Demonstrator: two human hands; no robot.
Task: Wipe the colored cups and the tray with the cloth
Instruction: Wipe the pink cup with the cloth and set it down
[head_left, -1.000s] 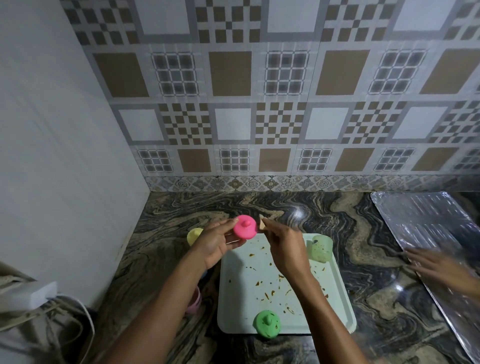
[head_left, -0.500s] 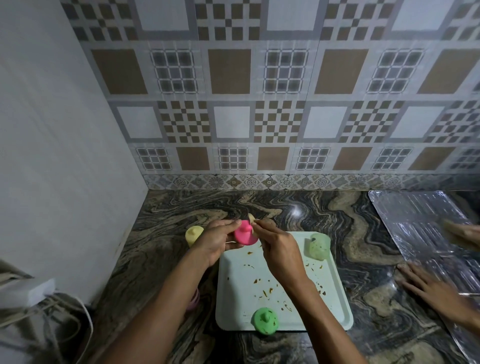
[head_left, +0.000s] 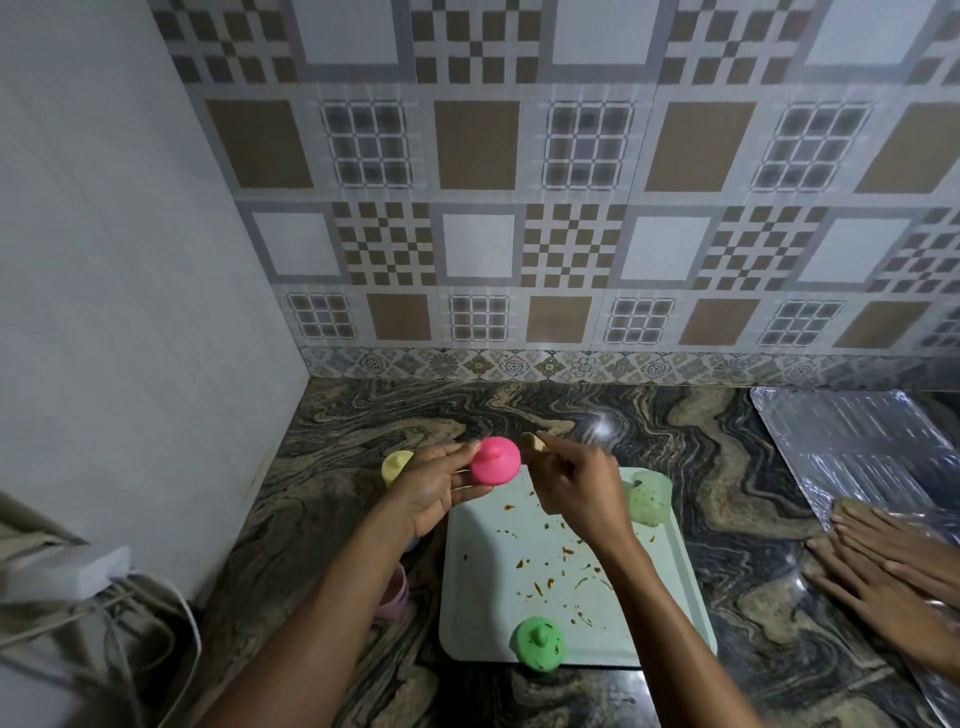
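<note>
My left hand (head_left: 434, 486) holds a bright pink cup (head_left: 495, 460) upside down above the far left corner of the pale green tray (head_left: 498, 582). My right hand (head_left: 576, 488) is closed on a small beige cloth (head_left: 533, 442), held just right of the pink cup. The tray carries brown smears and crumbs. A green cup (head_left: 538, 643) stands upside down at the tray's near edge. A pale green cup (head_left: 649, 498) sits at its far right corner. A yellow cup (head_left: 396, 465) stands on the counter behind my left hand. A light pink cup (head_left: 396, 597) is partly hidden under my left forearm.
The marble counter (head_left: 727, 499) meets a tiled wall at the back and a plain white wall on the left. A foil-covered sheet (head_left: 852, 447) lies at the right, with another person's hands (head_left: 893, 561) on it. A white adapter with cables (head_left: 67, 577) lies at the lower left.
My right hand has drawn the cloth slightly off the pink cup to the right. The other person's two hands have come together on the foil sheet.
</note>
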